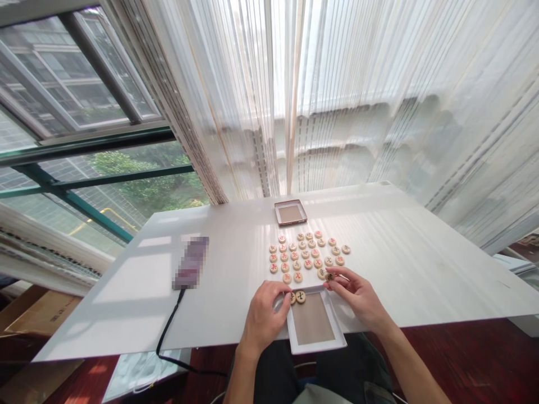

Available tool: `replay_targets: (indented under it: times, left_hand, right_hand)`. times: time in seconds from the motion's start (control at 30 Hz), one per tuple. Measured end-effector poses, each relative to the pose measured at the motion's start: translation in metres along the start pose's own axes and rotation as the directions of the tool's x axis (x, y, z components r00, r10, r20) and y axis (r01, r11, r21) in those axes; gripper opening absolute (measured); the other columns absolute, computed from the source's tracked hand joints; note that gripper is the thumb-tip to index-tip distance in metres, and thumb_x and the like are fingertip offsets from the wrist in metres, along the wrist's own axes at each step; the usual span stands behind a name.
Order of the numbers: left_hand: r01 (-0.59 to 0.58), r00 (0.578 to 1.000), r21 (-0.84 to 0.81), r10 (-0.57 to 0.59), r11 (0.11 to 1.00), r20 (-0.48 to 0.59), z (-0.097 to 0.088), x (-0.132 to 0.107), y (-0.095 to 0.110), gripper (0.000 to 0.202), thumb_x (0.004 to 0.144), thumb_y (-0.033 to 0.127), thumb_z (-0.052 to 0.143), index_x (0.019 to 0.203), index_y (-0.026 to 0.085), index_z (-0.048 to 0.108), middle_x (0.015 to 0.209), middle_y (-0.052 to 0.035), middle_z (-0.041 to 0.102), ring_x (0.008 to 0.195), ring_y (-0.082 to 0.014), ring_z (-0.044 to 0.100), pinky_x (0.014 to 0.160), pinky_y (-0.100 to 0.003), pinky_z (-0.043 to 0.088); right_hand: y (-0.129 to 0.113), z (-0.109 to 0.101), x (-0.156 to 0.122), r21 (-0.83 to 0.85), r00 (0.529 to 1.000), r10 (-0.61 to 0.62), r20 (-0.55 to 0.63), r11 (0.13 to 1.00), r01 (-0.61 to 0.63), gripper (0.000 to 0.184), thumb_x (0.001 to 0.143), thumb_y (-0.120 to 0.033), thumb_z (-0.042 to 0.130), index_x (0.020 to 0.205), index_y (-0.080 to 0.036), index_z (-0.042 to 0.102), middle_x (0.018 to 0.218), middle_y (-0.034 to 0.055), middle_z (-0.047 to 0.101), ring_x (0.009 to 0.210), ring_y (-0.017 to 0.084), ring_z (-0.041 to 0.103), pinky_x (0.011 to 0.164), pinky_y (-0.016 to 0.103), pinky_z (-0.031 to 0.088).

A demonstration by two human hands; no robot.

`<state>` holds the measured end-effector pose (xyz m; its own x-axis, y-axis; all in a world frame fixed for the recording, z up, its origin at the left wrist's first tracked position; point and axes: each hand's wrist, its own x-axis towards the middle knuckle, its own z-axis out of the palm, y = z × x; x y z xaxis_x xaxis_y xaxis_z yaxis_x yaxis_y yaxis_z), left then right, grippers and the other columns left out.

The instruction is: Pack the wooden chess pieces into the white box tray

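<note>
The shallow box lies at the white worktop's near edge, long axis pointing away from you. Your left grip curls against a disc in its far-left corner, hold unclear. Your right grip pinches a dark-marked disc just beyond the far-right corner.

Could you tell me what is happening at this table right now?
A person sits at a white table. Their left hand touches one of two wooden discs lying at the far end of a shallow white tray at the near edge. Their right hand has its fingertips on a dark-marked disc beside a spread of more discs. A small brown box sits beyond them.
</note>
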<state>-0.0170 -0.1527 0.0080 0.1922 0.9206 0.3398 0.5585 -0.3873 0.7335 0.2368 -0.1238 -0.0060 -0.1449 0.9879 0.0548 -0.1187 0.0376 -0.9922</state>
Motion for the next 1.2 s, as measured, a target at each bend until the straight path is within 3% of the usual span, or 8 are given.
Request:
replay_targets:
  times: [0.13,0.3,0.47,0.57,0.67,0.87,1.2]
  left_hand:
    - [0.006,1.000,0.006,-0.006,1.000,0.004,0.000,0.000,0.001,0.013,0.095,0.020,0.056,0.101,0.025,0.066,0.102,-0.0040,0.069,0.099,-0.0215,0.063,0.090,-0.037,0.052]
    - [-0.002,1.000,0.020,0.002,1.000,0.009,0.000,0.001,0.003,0.013,0.095,0.018,0.056,0.100,0.025,0.066,0.101,-0.0033,0.069,0.099,-0.0217,0.063,0.090,-0.037,0.051]
    - [0.006,1.000,0.015,-0.006,1.000,0.012,-0.001,0.001,0.005,0.013,0.095,0.019,0.057,0.101,0.025,0.066,0.100,-0.0038,0.069,0.097,-0.0219,0.063,0.088,-0.037,0.052]
    - [0.007,1.000,0.017,-0.008,1.000,0.026,-0.003,0.001,0.006,0.012,0.095,0.020,0.057,0.101,0.025,0.066,0.101,-0.0036,0.069,0.097,-0.0222,0.063,0.089,-0.038,0.051]
    - [0.008,0.999,0.018,-0.008,1.000,0.032,-0.003,0.001,0.005,0.013,0.095,0.020,0.057,0.101,0.026,0.066,0.101,-0.0033,0.069,0.098,-0.0223,0.062,0.089,-0.038,0.051]
    - [0.008,0.999,0.018,-0.008,1.000,0.035,-0.002,0.000,0.004,0.014,0.095,0.019,0.056,0.102,0.026,0.066,0.101,-0.0041,0.069,0.098,-0.0228,0.062,0.089,-0.039,0.051]
    - [-0.001,1.000,0.036,0.000,0.999,0.030,-0.002,0.001,0.006,0.014,0.095,0.017,0.056,0.099,0.025,0.067,0.099,-0.0050,0.070,0.095,-0.0226,0.063,0.087,-0.038,0.053]
  right_hand:
    - [0.001,0.001,0.001,0.025,0.998,-0.063,0.011,0.998,0.063,0.025,0.081,-0.035,0.080,0.099,-0.021,0.069,0.091,0.0038,0.074,0.087,0.019,0.072,0.082,0.029,0.058]
    - [0.000,0.005,-0.003,-0.003,0.997,-0.072,-0.021,0.997,0.072,0.024,0.084,-0.035,0.077,0.100,-0.022,0.065,0.091,0.0036,0.073,0.088,0.021,0.073,0.084,0.032,0.058]
    - [0.001,0.014,-0.012,-0.266,0.973,-0.208,-0.104,0.948,0.174,0.024,0.086,-0.038,0.073,0.103,-0.022,0.066,0.098,0.0062,0.072,0.083,0.020,0.070,0.078,0.033,0.058]
    - [-0.001,0.018,-0.015,-0.475,0.966,-0.256,-0.038,0.855,0.208,0.019,0.090,-0.038,0.068,0.102,-0.023,0.069,0.098,0.0056,0.072,0.080,0.019,0.066,0.074,0.032,0.055]
    - [-0.005,0.022,-0.016,-0.576,0.968,-0.244,0.053,0.785,0.229,0.016,0.095,-0.035,0.061,0.104,-0.024,0.068,0.094,0.0045,0.072,0.080,0.019,0.065,0.069,0.030,0.052]
    - [-0.009,0.031,-0.017,-0.639,0.933,-0.325,0.152,0.688,0.344,0.012,0.098,-0.024,0.053,0.103,-0.024,0.065,0.090,0.0041,0.066,0.087,0.021,0.063,0.080,0.033,0.051]
    - [-0.011,0.037,-0.020,-0.715,0.945,-0.254,0.206,0.621,0.323,0.011,0.098,-0.026,0.056,0.095,-0.024,0.066,0.084,0.0042,0.065,0.083,0.023,0.061,0.075,0.036,0.052]
